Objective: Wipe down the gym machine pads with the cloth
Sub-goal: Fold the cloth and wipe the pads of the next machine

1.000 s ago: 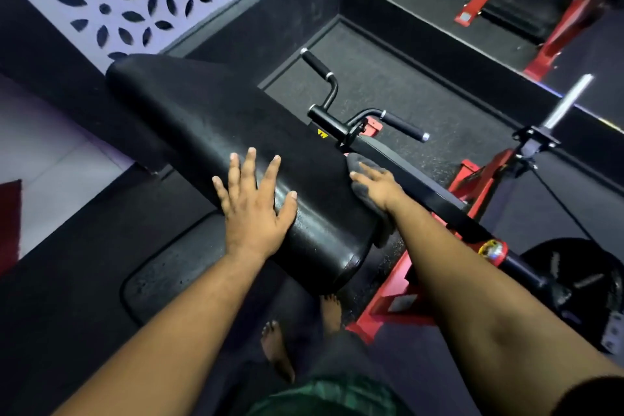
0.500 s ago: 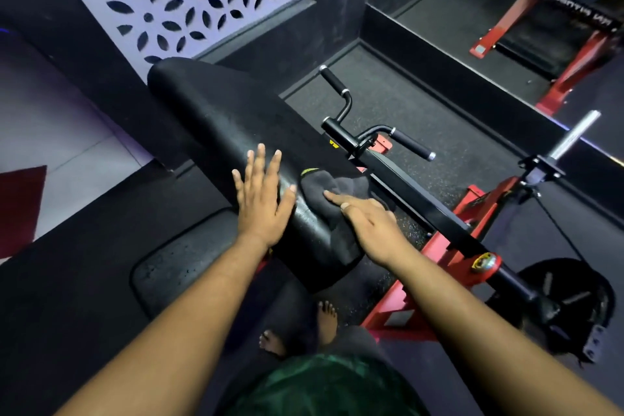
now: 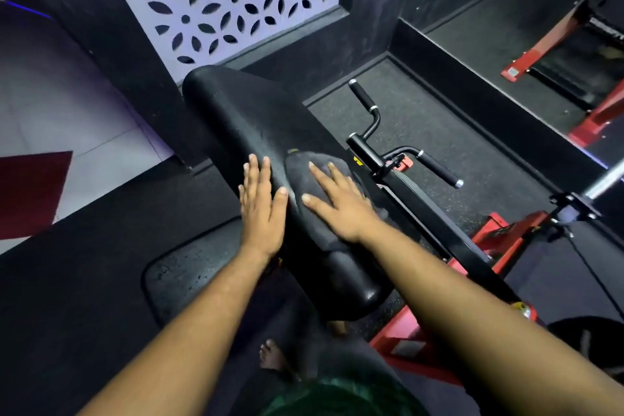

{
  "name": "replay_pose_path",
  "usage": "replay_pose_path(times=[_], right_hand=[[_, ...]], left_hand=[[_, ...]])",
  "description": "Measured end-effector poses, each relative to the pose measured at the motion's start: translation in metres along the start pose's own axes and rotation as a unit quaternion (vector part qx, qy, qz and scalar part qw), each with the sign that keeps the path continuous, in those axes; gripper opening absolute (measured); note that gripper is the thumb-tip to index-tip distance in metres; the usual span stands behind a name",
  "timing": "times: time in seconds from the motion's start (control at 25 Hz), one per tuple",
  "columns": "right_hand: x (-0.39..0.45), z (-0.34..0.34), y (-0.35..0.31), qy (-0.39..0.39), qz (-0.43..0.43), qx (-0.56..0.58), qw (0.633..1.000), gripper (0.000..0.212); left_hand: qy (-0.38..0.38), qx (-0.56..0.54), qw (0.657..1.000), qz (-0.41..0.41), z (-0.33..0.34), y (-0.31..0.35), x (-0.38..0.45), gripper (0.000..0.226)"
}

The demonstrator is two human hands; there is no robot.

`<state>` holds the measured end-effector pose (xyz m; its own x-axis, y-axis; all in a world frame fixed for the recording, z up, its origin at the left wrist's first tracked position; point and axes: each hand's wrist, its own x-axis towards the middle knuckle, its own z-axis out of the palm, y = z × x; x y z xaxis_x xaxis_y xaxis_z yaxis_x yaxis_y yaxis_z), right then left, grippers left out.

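We record our right hand (image 3: 341,204), fingers straight and spread, pressing the dark cloth (image 3: 305,179) flat atop the long black pad (image 3: 243,118); our left hand (image 3: 261,201) lies flat alongside, holding nothing.

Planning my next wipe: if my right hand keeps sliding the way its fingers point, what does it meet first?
Likely just more pad. The right hand lies flat on the cloth, fingers aimed up along the pad; nothing else shows in that line.

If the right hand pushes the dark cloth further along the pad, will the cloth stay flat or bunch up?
The cloth looks soft and floppy: it drapes over the curved pad, so it may bunch ahead of the push. The flat right hand covers much of it, which probably keeps it spread. It likely slides easily on the smooth pad.
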<state>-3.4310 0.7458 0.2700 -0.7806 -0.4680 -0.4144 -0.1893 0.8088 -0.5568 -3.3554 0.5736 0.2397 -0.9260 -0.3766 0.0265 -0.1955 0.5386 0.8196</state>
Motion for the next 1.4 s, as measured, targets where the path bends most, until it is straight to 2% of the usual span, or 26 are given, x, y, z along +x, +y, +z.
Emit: replay_pose_path(times=[0.08,0.16,0.28,0.32,0.4,0.48,0.56,0.64,0.72,0.8,0.84,0.88,0.96,1.0,1.08,1.2,1.32,1.4], right_hand=[[0.047,-0.009,-0.013,-0.017,-0.005,0.035,0.999,0.066],[0.064,-0.012,-0.003,-0.021,-0.016,0.061,0.998,0.062],[0.035,0.006,0.058,0.03,-0.114,0.082,0.99,0.057],[0.028,0.01,0.09,0.034,-0.116,0.09,0.989,0.059],[0.035,0.012,0.148,0.025,-0.013,0.089,0.996,0.071],[0.06,0.004,0.165,0.012,0.114,0.086,0.99,0.084],[0.083,0.0,0.139,-0.003,0.162,0.071,0.984,0.073],[0.087,-0.002,0.091,0.017,0.095,0.091,0.991,0.055],[0.069,-0.005,0.061,0.044,-0.064,0.159,0.984,0.051],[0.05,-0.003,0.066,0.039,-0.175,0.183,0.967,0.053],[0.052,-0.004,0.077,0.023,-0.192,0.148,0.97,0.056],[0.061,-0.005,0.089,0.005,-0.169,0.092,0.981,0.064],[0.088,-0.009,0.103,-0.028,-0.027,0.007,0.999,0.074],[0.11,-0.014,0.099,-0.036,0.024,0.014,0.999,0.074],[0.151,-0.027,0.072,-0.01,0.049,0.06,0.997,0.07],[0.173,-0.03,0.004,0.029,-0.078,0.136,0.987,0.066],[0.157,-0.021,-0.037,0.005,-0.234,0.084,0.969,0.058],[0.172,-0.022,-0.019,0.018,-0.214,0.044,0.976,0.061]], left_hand=[[0.032,-0.007,0.999,-0.014,-0.002,0.0,0.01,0.072],[0.032,0.039,0.998,-0.028,-0.003,0.005,0.02,0.074],[0.003,0.143,0.989,-0.04,-0.002,0.024,0.039,0.081],[-0.009,0.17,0.984,-0.045,0.001,0.031,0.046,0.085],[-0.024,0.217,0.974,-0.064,0.008,0.042,0.055,0.089],[-0.013,0.252,0.965,-0.072,0.012,0.045,0.056,0.087],[-0.001,0.26,0.963,-0.064,0.015,0.043,0.055,0.083],[0.007,0.25,0.967,-0.052,0.015,0.042,0.053,0.083],[0.018,0.222,0.974,-0.041,0.014,0.039,0.052,0.083],[0.022,0.193,0.98,-0.033,0.012,0.037,0.051,0.083],[0.021,0.188,0.981,-0.036,0.011,0.036,0.052,0.083],[0.018,0.187,0.981,-0.041,0.01,0.034,0.053,0.084],[0.008,0.194,0.98,-0.037,0.008,0.034,0.053,0.085],[0.008,0.197,0.979,-0.043,0.007,0.033,0.055,0.086],[0.018,0.192,0.979,-0.073,0.003,0.031,0.067,0.09],[0.025,0.186,0.976,-0.109,-0.007,0.03,0.087,0.102],[0.028,0.171,0.981,-0.088,-0.013,0.03,0.097,0.117],[0.036,0.157,0.984,-0.079,-0.02,0.025,0.1,0.116]])
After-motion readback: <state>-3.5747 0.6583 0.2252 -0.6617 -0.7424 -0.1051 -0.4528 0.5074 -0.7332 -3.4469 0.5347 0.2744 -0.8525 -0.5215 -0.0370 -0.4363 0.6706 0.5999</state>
